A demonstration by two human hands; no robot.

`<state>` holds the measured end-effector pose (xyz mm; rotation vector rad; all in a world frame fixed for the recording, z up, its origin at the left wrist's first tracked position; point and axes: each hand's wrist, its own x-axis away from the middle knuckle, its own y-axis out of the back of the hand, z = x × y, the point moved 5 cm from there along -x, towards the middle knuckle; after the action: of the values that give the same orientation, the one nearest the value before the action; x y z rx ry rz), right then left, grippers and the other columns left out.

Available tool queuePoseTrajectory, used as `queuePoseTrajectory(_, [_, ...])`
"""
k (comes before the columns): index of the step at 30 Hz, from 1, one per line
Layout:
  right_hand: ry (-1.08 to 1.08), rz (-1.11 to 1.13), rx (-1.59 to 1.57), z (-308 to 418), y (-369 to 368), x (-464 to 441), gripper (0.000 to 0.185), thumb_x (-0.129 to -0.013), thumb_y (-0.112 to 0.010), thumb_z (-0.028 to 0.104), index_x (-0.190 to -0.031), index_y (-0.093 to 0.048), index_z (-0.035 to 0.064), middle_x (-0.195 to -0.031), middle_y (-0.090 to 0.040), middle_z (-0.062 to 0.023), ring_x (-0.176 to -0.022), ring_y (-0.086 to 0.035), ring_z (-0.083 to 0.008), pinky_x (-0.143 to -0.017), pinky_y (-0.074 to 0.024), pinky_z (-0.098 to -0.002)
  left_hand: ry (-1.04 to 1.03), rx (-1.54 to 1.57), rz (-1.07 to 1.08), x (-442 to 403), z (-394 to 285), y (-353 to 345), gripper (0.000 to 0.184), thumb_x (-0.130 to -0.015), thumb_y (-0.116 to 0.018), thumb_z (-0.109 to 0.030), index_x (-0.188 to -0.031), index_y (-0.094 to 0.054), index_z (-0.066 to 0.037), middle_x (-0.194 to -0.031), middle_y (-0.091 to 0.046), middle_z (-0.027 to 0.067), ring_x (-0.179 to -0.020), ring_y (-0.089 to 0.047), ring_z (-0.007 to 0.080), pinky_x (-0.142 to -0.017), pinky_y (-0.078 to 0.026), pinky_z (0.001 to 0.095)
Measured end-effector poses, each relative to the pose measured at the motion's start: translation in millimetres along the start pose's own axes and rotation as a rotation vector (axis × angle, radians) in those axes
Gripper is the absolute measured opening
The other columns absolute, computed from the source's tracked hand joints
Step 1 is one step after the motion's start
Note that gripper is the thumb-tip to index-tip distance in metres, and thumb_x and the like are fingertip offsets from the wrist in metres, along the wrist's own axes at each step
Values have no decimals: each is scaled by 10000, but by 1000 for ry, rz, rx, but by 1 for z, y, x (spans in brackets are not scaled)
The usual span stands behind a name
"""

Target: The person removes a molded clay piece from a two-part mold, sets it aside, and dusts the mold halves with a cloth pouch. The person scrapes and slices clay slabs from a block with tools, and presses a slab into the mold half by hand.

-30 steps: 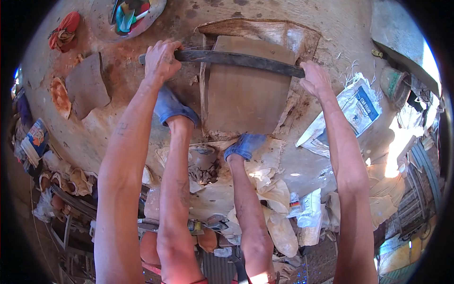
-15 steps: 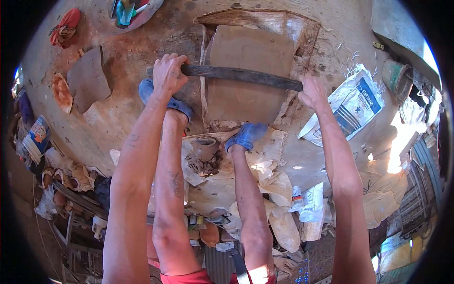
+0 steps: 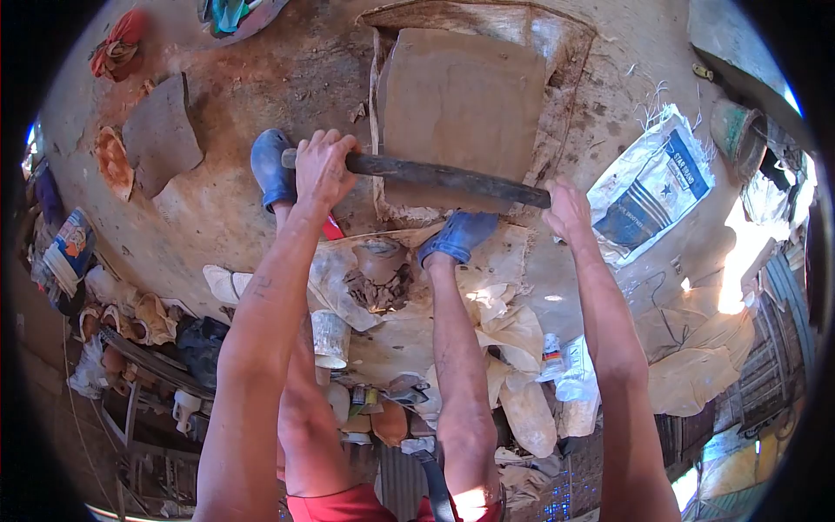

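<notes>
A dark, slightly bowed wooden stick (image 3: 444,177) spans the space between my hands. My left hand (image 3: 325,172) is wrapped round it close to one end, a short stub of which sticks out to the left. The fingers of my right hand (image 3: 567,209) are closed on the other end. Beyond and partly beneath the stick lies a flat, smooth slab of brown clay (image 3: 464,96). That slab rests on a worn cloth sack (image 3: 570,48) spread over the ground. The stick crosses in front of the slab's near edge; whether it touches the clay I cannot tell.
My feet wear blue clogs (image 3: 463,237). A second clay piece (image 3: 163,139) lies left beside an orange-brown dish shape (image 3: 114,163). On the right is a printed white sack (image 3: 657,187). A rounded clay pot (image 3: 380,261) sits between my legs. A bucket (image 3: 738,139) stands far right.
The stick and both hands have come nearer to me, from across the slab's middle to its near edge. My left foot has shifted left, away from the sack.
</notes>
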<state>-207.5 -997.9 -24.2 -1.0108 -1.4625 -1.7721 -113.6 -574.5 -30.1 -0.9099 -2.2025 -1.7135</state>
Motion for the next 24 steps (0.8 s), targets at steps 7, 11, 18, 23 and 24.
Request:
queuePoseTrajectory(7, [35, -24, 79, -10, -48, 28, 369, -713, -811, 106, -1048, -662, 63, -1124, -635, -145, -1168, -623, -370, -955, -526, -496, 6, -2, 55, 43, -11, -26, 441, -585, -830, -94, -988, -695, -212, -961, -599, 23, -1023, -597, 256, -854, -441, 423])
queuePoseTrajectory(11, [42, -38, 56, -10, -76, 38, 382, -705, -830, 109, -1048, -667, 67, -1110, -634, -142, -1164, -614, -368, -957, -519, -497, 2, 14, 44, 50, -13, -28, 445, -579, -831, -91, -984, -696, -211, -957, -595, 23, -1016, -591, 254, -856, -437, 422])
queuePoseTrajectory(18, [-20, -69, -2, -3, -103, 60, 395, -698, -842, 101, -1051, -667, 68, -1115, -628, -135, -1155, -605, -361, -956, -516, -485, -68, -17, 44, 54, -14, -29, 458, -578, -832, -96, -1000, -693, -207, -958, -576, 26, -1023, -576, 252, -861, -426, 411])
queuePoseTrajectory(23, [-41, -25, -17, -1, -144, 77, 417, -715, -836, 125, -1088, -659, 70, -1161, -613, -120, -1197, -584, -345, -968, -506, -494, -113, -38, 52, 60, -14, -34, 426, -595, -805, -84, -988, -685, -193, -968, -567, 33, -1022, -567, 250, -862, -422, 408])
queuePoseTrajectory(24, [-45, -41, -37, 2, -158, 88, 422, -717, -836, 143, -1094, -657, 79, -1174, -609, -118, -1207, -577, -341, -972, -503, -494, -149, -25, 60, 66, -13, -40, 501, -571, -792, -83, -1052, -701, -189, -958, -562, 40, -1003, -568, 265, -852, -426, 416])
